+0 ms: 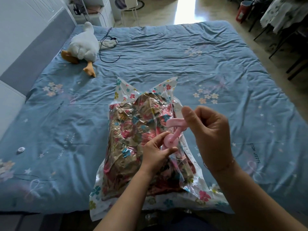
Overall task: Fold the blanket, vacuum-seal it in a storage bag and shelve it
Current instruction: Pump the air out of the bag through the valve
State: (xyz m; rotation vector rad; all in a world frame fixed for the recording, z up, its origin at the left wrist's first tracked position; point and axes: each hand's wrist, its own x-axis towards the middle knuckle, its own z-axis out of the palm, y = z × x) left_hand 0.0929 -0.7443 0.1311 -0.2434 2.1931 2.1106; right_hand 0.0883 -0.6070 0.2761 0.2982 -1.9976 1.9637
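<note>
A clear storage bag point(120, 90) with a flower-print border lies on the blue bed in front of me. Inside it sits the folded floral blanket point(133, 130), red, teal and tan. A pink hand pump point(173, 129) stands tilted over the bag's right side. My left hand point(156, 150) grips the pump's round pink base against the bag. My right hand point(208, 130) is closed around the pump's T-shaped handle, raised above the base. The bag's near edge hangs over the bed's front edge.
A white plush duck point(83, 45) lies at the far left of the bed point(216, 64), beside a black cable point(108, 47). A small round white cap point(20, 149) rests on the sheet at left. A headboard runs along the left; chairs and a table stand at far right.
</note>
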